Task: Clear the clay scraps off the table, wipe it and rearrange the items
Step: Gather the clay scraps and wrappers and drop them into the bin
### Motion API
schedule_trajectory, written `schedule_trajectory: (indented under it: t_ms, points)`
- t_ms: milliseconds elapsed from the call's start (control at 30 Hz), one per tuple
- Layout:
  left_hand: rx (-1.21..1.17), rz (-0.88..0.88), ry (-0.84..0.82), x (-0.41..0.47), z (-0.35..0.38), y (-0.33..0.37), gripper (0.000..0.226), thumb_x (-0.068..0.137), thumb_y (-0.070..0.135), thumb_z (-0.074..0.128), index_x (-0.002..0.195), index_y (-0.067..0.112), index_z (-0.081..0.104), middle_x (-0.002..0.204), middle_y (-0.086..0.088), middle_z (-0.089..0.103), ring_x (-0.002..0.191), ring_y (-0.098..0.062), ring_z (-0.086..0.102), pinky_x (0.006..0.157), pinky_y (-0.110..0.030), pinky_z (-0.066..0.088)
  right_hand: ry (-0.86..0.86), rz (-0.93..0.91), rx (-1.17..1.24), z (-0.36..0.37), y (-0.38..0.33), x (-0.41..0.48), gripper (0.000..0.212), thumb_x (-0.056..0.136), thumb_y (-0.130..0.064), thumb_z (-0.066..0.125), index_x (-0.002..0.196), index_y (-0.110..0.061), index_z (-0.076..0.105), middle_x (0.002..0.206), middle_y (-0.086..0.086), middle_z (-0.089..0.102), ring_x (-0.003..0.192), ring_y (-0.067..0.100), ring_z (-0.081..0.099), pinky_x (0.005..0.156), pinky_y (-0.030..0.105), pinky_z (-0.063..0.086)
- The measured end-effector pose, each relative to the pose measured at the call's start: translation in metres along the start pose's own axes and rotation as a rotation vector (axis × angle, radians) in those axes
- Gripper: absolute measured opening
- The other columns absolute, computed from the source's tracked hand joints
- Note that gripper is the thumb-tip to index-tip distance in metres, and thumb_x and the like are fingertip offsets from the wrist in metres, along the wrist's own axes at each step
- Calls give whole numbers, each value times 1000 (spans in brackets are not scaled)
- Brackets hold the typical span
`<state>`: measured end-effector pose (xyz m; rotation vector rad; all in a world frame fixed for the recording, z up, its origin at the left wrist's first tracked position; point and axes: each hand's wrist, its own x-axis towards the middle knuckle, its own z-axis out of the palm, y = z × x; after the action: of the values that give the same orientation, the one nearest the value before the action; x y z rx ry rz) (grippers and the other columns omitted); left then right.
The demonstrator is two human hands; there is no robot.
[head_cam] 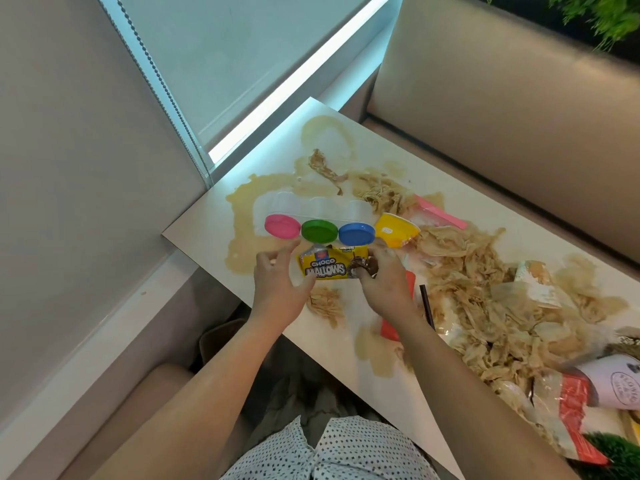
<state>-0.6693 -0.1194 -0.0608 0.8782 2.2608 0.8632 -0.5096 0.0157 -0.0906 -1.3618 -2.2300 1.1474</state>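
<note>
Choco Mallows packet (325,268) pinched in right hand (382,282) above near table (194,226) edge, left hand (277,282) open alongside; rearranging step judged underway; soaked scraps (485,306) uncleared, removal required next.

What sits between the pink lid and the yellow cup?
In the head view, the green lid and blue lid sit between the pink lid and the yellow cup.

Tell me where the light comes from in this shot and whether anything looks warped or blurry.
Head view: cool light comes from the bright window strip at upper left, glaring on the table's far corner; the wide lens tilts and bends the table edges; the snack packet print between both hands reads sharp; the cup at right is softer.
</note>
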Motion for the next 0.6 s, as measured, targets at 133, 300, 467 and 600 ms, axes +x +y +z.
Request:
schedule_trajectory:
  t_ms: [133,300,467,600]
  points:
    - [350,203,66,-4,-18,4,65,92,45,70,151,43,43,148,3,36,130,-22,34,107,-39,39,-40,-129,-70,-1,-23,-2,26,91,-10,71,117,-15,66,105,2,50,92,14,50,80,20,42]
    - [399,262,51,5,-41,2,39,97,42,64,136,40,61,129,9,65,116,-23,56,92,-40,45,-19,-290,-151,-2,-59,-4,29,90,-5,70,118,-11,68,103,6,53,93,16,46,82,0,28]
    - [137,156,92,6,-53,6,23,96,32,68,118,27,75,106,3,75,90,-18,68,77,-37,57,21,-321,-111,0,-75,-10,38,91,-3,67,127,-14,63,109,5,49,104,23,50,88,13,38]
    - [-74,16,112,6,-54,8,17,95,29,70,110,21,76,91,10,70,86,-13,68,73,-32,57,111,-231,-28,-10,-74,0,50,94,-5,61,140,-24,53,122,2,46,118,24,47,99,36,45]
